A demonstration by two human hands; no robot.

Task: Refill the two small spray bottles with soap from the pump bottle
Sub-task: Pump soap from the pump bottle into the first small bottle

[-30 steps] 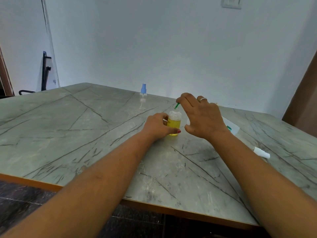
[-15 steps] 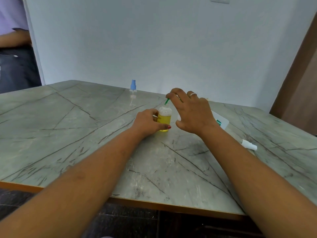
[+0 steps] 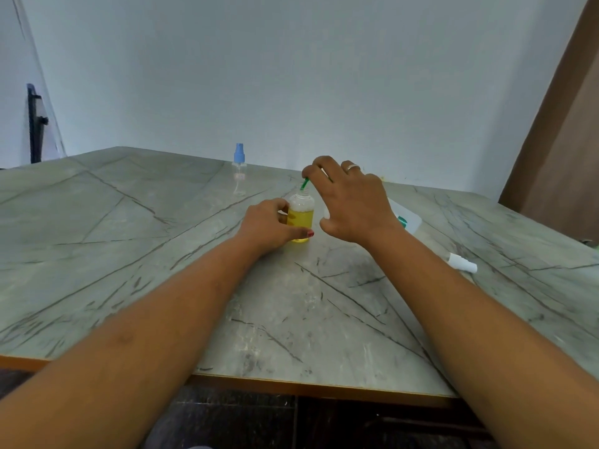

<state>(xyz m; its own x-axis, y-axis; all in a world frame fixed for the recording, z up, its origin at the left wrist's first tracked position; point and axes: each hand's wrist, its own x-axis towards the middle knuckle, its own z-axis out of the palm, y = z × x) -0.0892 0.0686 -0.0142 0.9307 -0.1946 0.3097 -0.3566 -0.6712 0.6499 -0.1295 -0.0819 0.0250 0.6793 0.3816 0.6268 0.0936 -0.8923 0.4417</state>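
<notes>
A small clear bottle [image 3: 301, 218], its neck uncapped and its body mostly full of yellow soap with foam on top, stands on the marble table [image 3: 129, 238]. My left hand [image 3: 269, 225] grips it from the left. My right hand [image 3: 350, 202] holds the white pump bottle [image 3: 410, 222], most of which is hidden behind the hand. Its green spout [image 3: 305, 184] points down at the small bottle's mouth. A second small spray bottle [image 3: 239, 170], clear with a blue cap, stands farther back and looks empty.
A white spray cap [image 3: 462, 262] lies on the table to the right of my right forearm. The table's wooden front edge [image 3: 291, 388] is near me. A brown door [image 3: 564, 157] stands at the right, a black stand [image 3: 34, 124] at the far left.
My hands keep the same hold on the small bottle and the pump. Only the camera has swung; a person seen at the left half a second ago is out of view.
</notes>
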